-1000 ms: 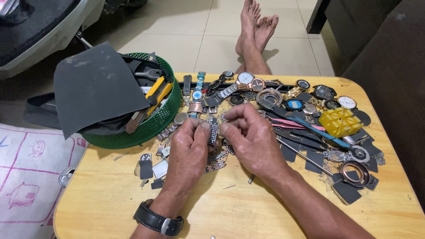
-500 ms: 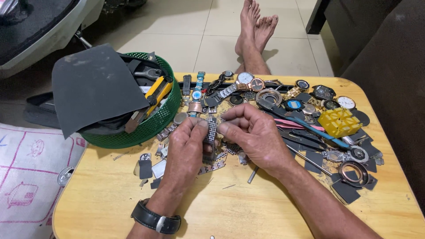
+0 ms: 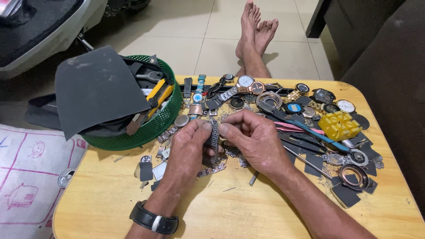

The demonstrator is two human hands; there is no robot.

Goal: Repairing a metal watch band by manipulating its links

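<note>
Head view: my wooden desk (image 3: pixel 248 212) stands on a pale tiled floor (image 3: pixel 186 40), my two bare feet (image 3: pixel 256 31) beyond its far edge. One green basket (image 3: pixel 155 124) sits at the far left corner, one yellow block (image 3: pixel 340 125) near the right edge. Fingers of my left hand (image 3: pixel 188 150) and right hand (image 3: pixel 254 141) pinch one metal watch band (image 3: pixel 214 139) mid-desk.

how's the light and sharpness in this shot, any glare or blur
Head view: soft, even light, with faint shadows under both hands on the pale wooden table; the metal link watch band is sharp, without motion blur; mild glare only on the pale floor tiles.
</note>
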